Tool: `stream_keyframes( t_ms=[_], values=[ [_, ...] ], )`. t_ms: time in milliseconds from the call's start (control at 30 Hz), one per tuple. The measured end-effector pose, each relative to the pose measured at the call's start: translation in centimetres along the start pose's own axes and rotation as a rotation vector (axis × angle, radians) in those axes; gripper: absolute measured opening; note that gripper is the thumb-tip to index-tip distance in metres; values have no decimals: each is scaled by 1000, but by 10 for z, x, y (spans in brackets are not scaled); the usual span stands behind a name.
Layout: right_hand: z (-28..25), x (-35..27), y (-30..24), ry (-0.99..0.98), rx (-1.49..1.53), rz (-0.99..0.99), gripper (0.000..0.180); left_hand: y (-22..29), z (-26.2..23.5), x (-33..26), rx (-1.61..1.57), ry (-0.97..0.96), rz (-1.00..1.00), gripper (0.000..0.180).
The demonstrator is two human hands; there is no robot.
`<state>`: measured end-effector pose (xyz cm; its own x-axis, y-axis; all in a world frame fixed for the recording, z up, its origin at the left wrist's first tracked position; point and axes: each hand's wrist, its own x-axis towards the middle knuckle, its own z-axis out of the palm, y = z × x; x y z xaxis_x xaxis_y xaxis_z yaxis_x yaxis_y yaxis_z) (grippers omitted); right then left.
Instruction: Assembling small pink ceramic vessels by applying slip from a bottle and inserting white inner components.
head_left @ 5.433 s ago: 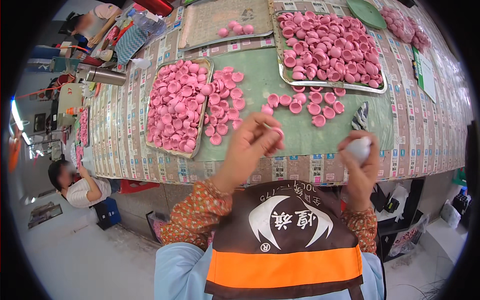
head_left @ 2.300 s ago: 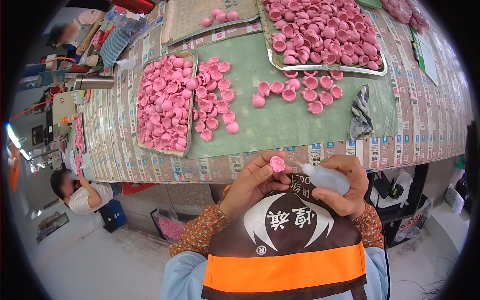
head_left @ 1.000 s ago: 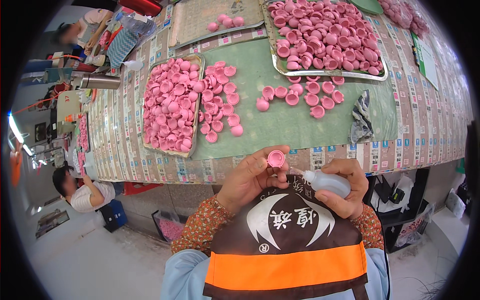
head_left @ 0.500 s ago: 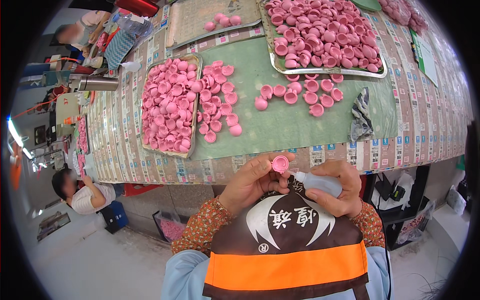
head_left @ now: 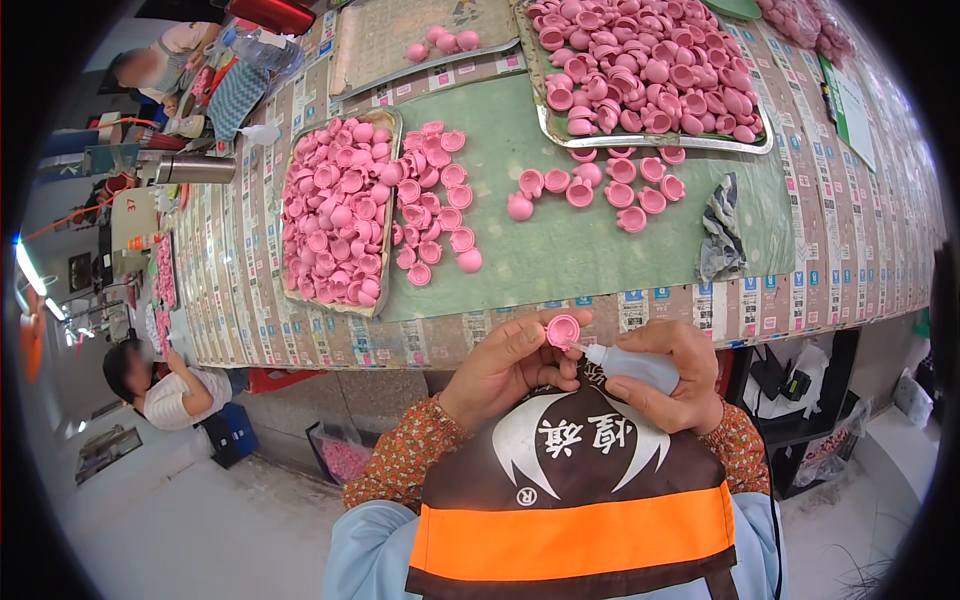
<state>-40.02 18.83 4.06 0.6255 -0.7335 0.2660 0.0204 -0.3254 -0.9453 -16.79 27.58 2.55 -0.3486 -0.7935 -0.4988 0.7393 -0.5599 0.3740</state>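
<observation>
Scanning left to right, we found pink cups [head_left: 335, 205] heaped in the left tray [head_left: 385, 255] at ten o'clock, a few rounded pieces [head_left: 446, 44] in the upper tray [head_left: 375, 45] near twelve and loose cups [head_left: 655, 70] in the right tray [head_left: 720, 146] at one; much seemed left, though we couldn't tell which were finished. Our half-curled left hand [head_left: 505, 370] pinched one pink cup [head_left: 563, 331], hollow up, while at its four o'clock our right hand [head_left: 675, 385], partly closed, gripped a squeeze bottle [head_left: 645, 368], tip pointing at it.
</observation>
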Motion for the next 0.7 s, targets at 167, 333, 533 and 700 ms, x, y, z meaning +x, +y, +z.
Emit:
stream_keyframes(
  t_ms=[167, 333, 533, 700],
  values=[
    [-2, -1, -1, -11, 30, 18, 37, 0, 1, 0, 22, -1, 16, 63],
    [-9, 0, -7, 2, 6, 36, 36, 1, 1, 1, 24, 15, 18, 62],
    [-12, 1, -8, -6, -37, 22, 34, 1, 1, 1, 35, 25, 30, 62],
    [-9, -3, -2, -38, -9, 20, 36, 2, 2, 1, 59, 30, 29, 62]
  ],
)
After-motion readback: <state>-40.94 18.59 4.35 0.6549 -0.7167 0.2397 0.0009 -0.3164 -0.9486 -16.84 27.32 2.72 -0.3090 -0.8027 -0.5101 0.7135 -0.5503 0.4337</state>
